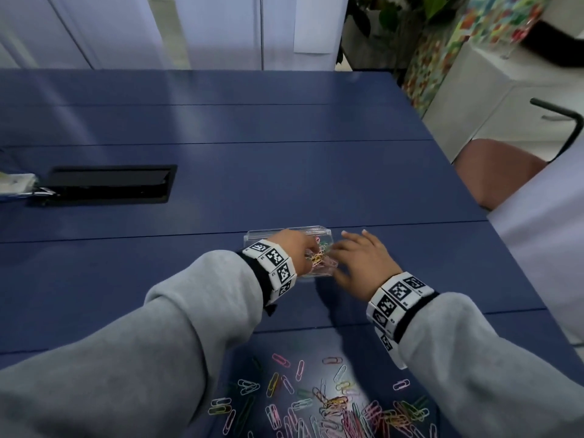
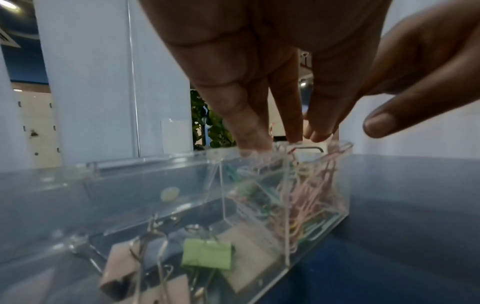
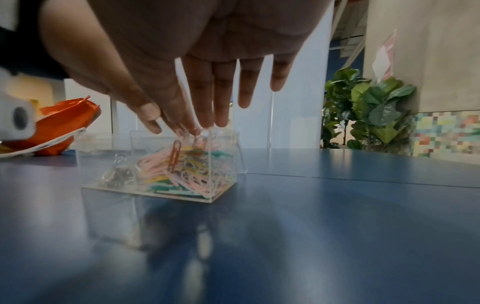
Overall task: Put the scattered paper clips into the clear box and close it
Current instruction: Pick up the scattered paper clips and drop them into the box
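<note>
The clear box point(image 1: 319, 230) stands open on the blue table, its lid up at the far side. One compartment holds a heap of coloured paper clips point(image 3: 182, 168). My left hand point(image 1: 311, 249) hangs over that compartment with straight fingers point(image 2: 254, 144) touching the clips at the rim and the thumb held apart. My right hand point(image 1: 341, 248) reaches in from the right, fingers straight, with thumb and index tips point(image 3: 171, 123) just above pink clips that stick up. Many scattered paper clips point(image 1: 331, 406) lie near the table's front edge, between my forearms.
Green and pink binder clips point(image 2: 206, 257) fill the box's other compartment. A black cable hatch point(image 1: 107, 184) is set into the table at the left. An orange bag point(image 3: 67, 123) lies beyond the box. A chair point(image 1: 496, 169) stands off the right edge.
</note>
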`<action>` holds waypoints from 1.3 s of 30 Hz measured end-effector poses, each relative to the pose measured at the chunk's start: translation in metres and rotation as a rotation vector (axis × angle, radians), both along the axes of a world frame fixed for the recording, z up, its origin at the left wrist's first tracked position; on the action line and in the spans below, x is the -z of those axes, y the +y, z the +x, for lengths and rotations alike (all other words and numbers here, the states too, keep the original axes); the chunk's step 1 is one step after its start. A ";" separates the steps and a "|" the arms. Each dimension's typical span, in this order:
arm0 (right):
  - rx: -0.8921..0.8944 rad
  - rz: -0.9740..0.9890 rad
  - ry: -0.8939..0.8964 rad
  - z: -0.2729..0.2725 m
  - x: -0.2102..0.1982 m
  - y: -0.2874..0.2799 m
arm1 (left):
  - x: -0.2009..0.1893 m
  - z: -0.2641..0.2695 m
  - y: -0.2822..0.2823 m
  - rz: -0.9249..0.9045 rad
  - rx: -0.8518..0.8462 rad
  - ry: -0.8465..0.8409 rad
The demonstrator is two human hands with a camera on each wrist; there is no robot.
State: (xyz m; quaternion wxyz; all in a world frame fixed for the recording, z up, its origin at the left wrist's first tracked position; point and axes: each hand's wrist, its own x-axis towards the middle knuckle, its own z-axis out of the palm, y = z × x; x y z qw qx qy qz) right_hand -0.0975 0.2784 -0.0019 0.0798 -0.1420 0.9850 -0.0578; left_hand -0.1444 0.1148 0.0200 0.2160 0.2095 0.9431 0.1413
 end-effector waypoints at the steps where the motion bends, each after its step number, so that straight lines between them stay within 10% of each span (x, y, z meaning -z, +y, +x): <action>1: 0.023 -0.024 0.005 0.002 -0.003 0.003 | -0.003 0.004 -0.004 0.021 -0.007 0.008; 7: 0.165 -0.164 -0.004 0.039 -0.015 0.025 | -0.008 0.038 -0.046 0.212 -0.114 -0.071; 22: 0.532 -0.028 -0.499 0.176 0.014 0.050 | 0.042 0.158 -0.116 -0.339 0.071 -0.309; 39: 0.297 -0.202 -0.347 0.187 0.040 -0.020 | 0.054 0.175 -0.068 0.012 -0.015 -0.232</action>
